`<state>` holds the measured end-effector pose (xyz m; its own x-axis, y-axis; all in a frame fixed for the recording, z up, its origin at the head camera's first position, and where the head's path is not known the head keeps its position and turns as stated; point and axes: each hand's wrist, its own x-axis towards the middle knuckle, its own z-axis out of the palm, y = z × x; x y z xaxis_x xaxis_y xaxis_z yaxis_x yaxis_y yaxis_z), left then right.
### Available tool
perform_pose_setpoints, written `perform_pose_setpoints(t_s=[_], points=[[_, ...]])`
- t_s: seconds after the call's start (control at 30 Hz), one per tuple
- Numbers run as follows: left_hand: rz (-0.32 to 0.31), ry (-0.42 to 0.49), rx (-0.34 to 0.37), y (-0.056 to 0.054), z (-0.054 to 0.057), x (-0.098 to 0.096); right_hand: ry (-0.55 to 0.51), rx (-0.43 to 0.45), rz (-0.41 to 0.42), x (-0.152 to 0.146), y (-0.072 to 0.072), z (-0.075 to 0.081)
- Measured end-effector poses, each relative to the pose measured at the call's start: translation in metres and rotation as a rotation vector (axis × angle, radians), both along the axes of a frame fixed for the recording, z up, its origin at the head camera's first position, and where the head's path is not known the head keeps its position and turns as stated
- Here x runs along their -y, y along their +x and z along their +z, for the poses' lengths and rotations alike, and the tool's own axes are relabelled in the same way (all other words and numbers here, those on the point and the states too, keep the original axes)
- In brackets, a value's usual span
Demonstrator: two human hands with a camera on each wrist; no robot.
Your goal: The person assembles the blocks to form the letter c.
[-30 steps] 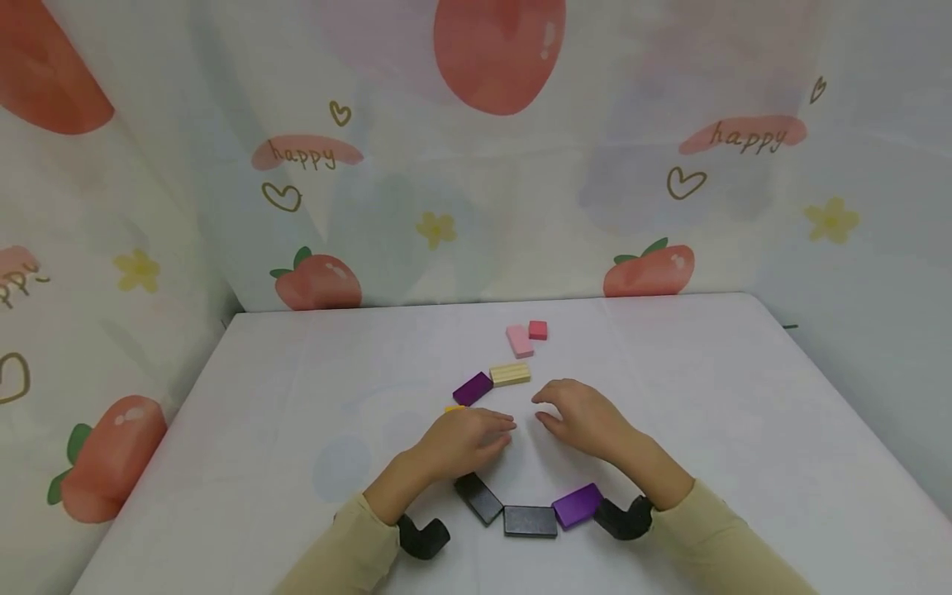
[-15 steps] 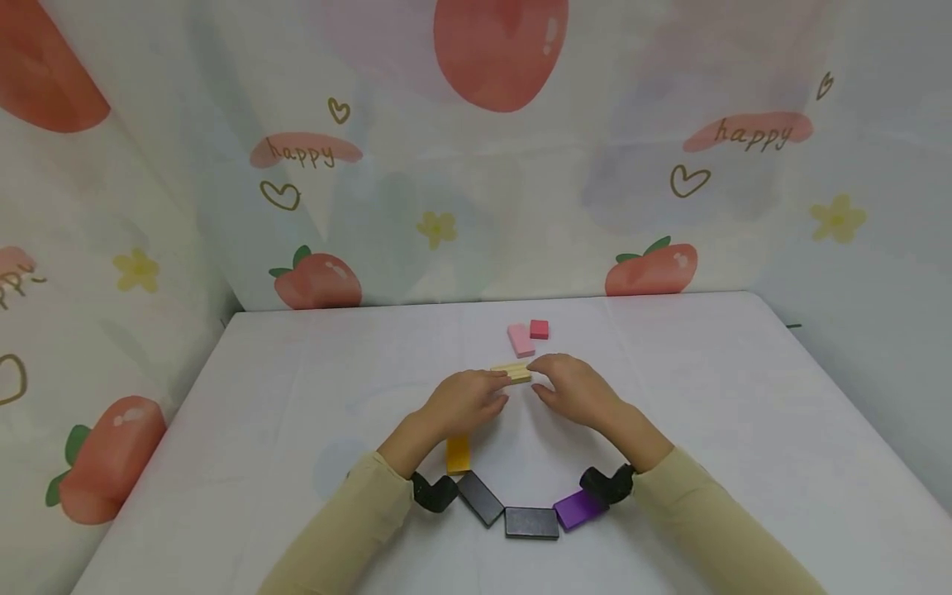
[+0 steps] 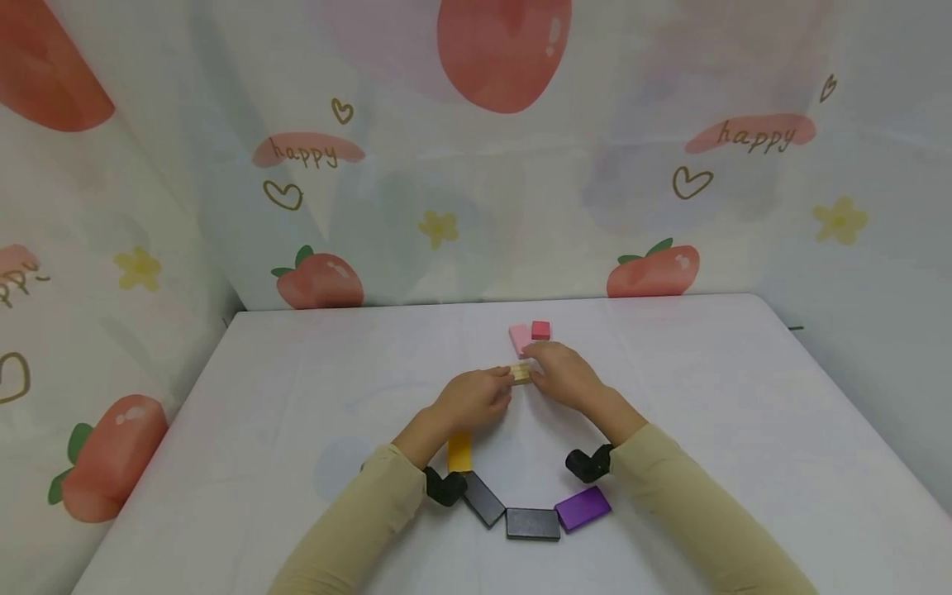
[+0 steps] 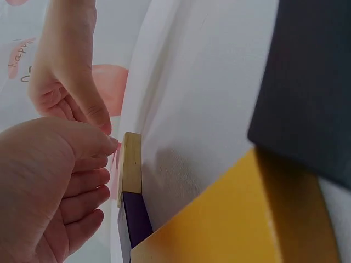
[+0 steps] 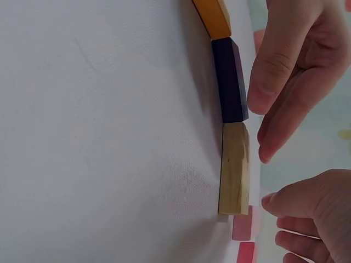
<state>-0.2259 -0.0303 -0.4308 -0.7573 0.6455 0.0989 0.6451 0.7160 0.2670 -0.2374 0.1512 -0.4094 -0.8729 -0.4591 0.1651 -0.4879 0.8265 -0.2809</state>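
Observation:
A natural wood block lies between my two hands. My left hand hovers at its left end, fingers loosely bent, hiding the dark purple block in the head view. That purple block touches the wood block's end in the right wrist view. Over the wood block's right end is my right hand, its index finger near the pink block. In the right wrist view, a gap shows between the right thumb and the wood block. I see nothing held in either hand.
A yellow-orange block, a black block, another black block and a bright purple block continue the curve on the white table. A small red block lies beside the pink one.
Both hands have moved away from me, from inside the curve to the wood block. The right hand has gone farther, up to the pink block. The blocks look unmoved.

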Motion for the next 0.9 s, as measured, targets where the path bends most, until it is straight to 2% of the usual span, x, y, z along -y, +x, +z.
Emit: perform_pose_setpoints(t_s=[0.23,0.43,0.63,0.77,0.9], points=[[-0.035,-0.058,-0.054,-0.003,-0.003,-0.005,0.049,0.030,-0.003,0.004,-0.010,-0.003],[-0.052,-0.181,-0.108,-0.003,-0.003,-0.011,0.109,0.050,-0.014,0.007,-0.018,-0.008],[-0.035,-0.240,-0.137,-0.002,-0.003,-0.015,0.090,-0.002,0.004,0.002,-0.019,-0.014],[-0.025,-0.241,-0.135,-0.003,-0.002,-0.016,0.038,-0.037,-0.052,-0.007,-0.017,-0.015],[0.004,-0.239,-0.083,-0.004,0.000,-0.015,0.008,-0.008,-0.100,-0.014,-0.017,-0.014]])
